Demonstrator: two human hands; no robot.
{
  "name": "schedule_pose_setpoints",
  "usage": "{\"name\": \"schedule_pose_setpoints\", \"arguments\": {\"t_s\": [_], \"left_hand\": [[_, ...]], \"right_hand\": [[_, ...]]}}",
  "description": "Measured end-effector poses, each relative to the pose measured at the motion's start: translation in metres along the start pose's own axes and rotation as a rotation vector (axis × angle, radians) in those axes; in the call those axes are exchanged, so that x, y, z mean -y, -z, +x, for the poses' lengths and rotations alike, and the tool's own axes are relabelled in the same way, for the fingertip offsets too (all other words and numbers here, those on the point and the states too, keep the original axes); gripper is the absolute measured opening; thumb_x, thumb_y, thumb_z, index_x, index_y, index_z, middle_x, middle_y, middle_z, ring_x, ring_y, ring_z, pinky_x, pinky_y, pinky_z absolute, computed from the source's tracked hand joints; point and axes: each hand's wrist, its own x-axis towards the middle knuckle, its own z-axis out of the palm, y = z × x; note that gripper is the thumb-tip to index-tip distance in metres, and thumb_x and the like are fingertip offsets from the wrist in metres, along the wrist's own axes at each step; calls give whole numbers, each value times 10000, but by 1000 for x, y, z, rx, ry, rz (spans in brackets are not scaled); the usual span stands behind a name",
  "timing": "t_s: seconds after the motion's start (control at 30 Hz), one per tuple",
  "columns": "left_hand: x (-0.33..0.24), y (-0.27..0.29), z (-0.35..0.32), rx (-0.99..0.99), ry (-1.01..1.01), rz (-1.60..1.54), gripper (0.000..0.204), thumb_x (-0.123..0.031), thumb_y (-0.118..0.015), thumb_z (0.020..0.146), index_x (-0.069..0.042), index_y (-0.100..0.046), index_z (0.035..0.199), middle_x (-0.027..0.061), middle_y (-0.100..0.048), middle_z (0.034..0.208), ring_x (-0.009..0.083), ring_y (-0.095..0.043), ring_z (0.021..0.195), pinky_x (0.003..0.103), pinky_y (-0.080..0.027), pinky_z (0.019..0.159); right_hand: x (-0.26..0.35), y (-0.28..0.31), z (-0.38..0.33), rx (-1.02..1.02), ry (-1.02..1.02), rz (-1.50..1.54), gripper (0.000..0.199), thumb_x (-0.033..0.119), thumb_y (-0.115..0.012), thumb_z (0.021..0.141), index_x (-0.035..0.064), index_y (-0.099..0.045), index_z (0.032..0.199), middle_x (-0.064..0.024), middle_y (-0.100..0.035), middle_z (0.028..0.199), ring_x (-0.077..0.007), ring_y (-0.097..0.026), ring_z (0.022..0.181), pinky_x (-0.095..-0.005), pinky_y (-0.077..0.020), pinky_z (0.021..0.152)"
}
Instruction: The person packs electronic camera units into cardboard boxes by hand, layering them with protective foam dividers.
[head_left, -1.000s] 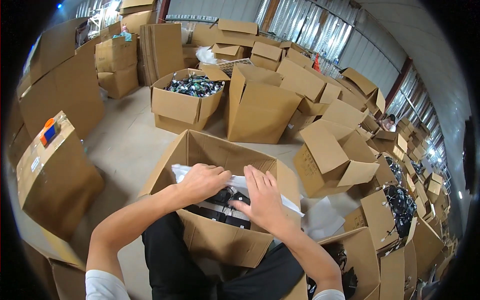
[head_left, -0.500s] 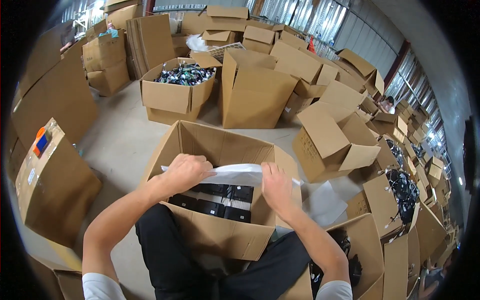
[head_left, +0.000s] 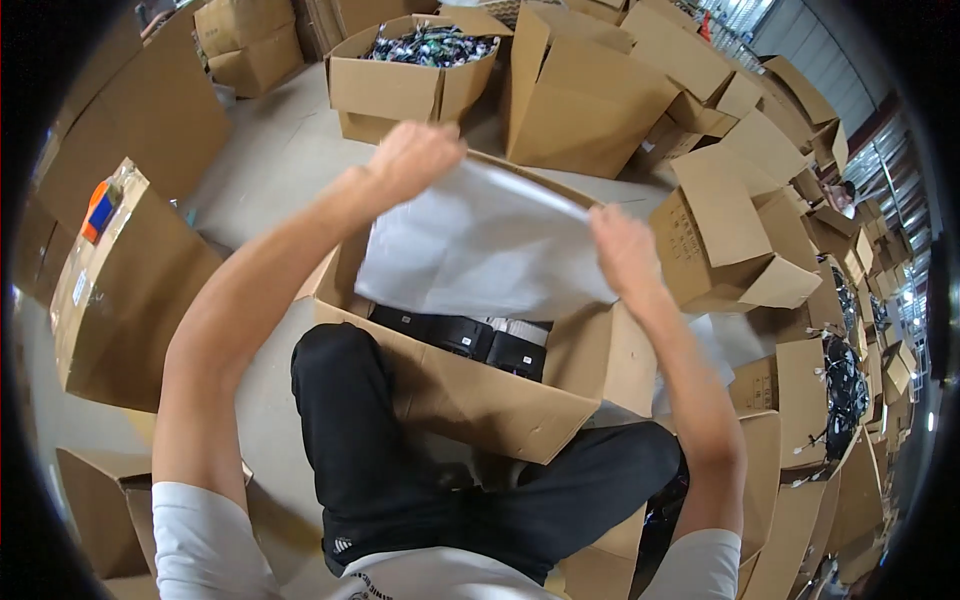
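A translucent white plastic sheet (head_left: 480,245) hangs spread between my hands over the open cardboard box (head_left: 470,395) in front of my knees. My left hand (head_left: 415,160) is closed on its upper left corner, beyond the box's far side. At the upper right corner, my right hand (head_left: 625,250) grips the same sheet, its fingers somewhat blurred. Below the sheet's lower edge, several black box-shaped devices (head_left: 461,337) with small white labels lie in a row inside the box. The sheet hides the rest of the contents.
An orange-and-blue tape dispenser (head_left: 97,212) rests on a closed carton (head_left: 140,300) at left. Beyond stands a box of tangled cables (head_left: 435,47). An open carton (head_left: 730,245) is at right, and a box with black items (head_left: 660,520) stands beside my right leg.
Both hands have risen and moved away from me, the left one most. The sheet, bunched before, is now stretched out and covers more of the box. The view has shifted downward.
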Motion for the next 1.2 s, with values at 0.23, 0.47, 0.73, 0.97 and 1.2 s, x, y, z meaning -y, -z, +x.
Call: {"name": "schedule_pose_setpoints", "arguments": {"t_s": [0.23, 0.47, 0.73, 0.97, 1.2], "left_hand": [[21, 18, -46, -610, 88, 90, 209, -42, -669, 749, -55, -657, 957, 130, -620, 1196, 258, -658, 971, 375, -559, 801], [-50, -151, -103, 476, -215, -36, 154, -141, -648, 831, -52, -739, 918, 125, -638, 1120, 220, -648, 1002, 332, -539, 800], [-99, -270, -127, 950, -336, -120, 217, -156, -662, 868, -61, -756, 1039, 112, -714, 1080, 274, -726, 945, 436, -586, 701], [-118, -281, -151, 1086, -418, -340, 186, -136, -641, 868, -89, -779, 982, 106, -743, 1005, 302, -715, 975, 432, -582, 786], [-126, -283, -163, 1109, -460, -319, 183, -120, -623, 873, -85, -781, 959, 90, -750, 987, 288, -717, 976, 432, -581, 782]], "right_hand": [[32, 29, 12, -418, 6, 269, 163, 50, -608, 822, 55, -636, 983, -135, -626, 905, -317, -654, 816, -437, -537, 701], [92, -160, -25, 415, 116, 335, 81, 81, -596, 852, 44, -646, 904, -150, -687, 869, -338, -707, 839, -458, -576, 698], [151, -251, -63, 890, 224, 341, 171, 86, -592, 863, 54, -719, 974, -170, -739, 947, -336, -731, 915, -446, -596, 763], [168, -257, -78, 1109, 202, 371, 176, 87, -631, 862, 85, -774, 967, -139, -751, 1038, -290, -728, 987, -410, -592, 808], [175, -253, -80, 1134, 194, 450, 181, 37, -600, 843, 33, -747, 951, -167, -745, 1010, -319, -726, 965, -436, -588, 805]]}}
